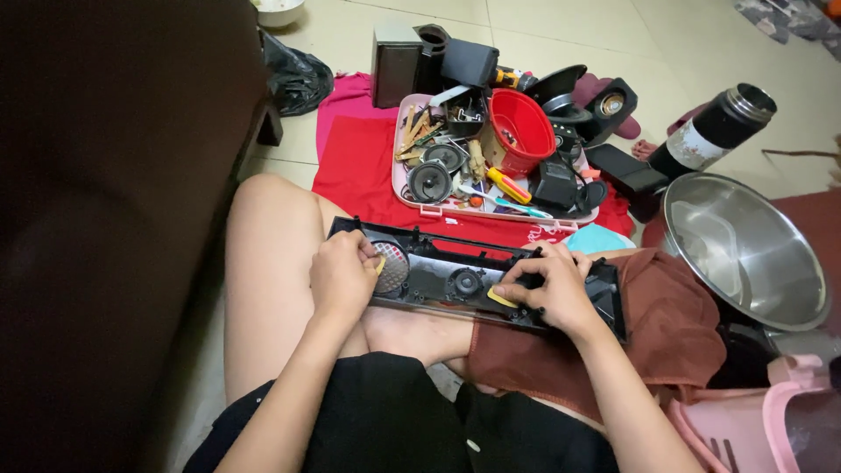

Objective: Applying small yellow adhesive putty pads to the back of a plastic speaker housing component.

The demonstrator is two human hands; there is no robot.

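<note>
Two hands on one long black plastic speaker front panel [464, 280], lying across the person's lap with its right end on a brown cloth [683, 324]. Looks mid-job: panel stripped to a bare frame, small round driver [465, 282] at centre, perforated silver grille disc [392, 265] near the left end. Left hand [343, 273] pinches a small yellow piece at the disc. Right hand [554, 285] has fingers curled on the panel's right half, pressing a flat yellow pick [501, 298]. Beyond: pink tray [420, 206] of loose parts on a red cloth [359, 166].

Soft indoor light, sharp, dark left side
</note>
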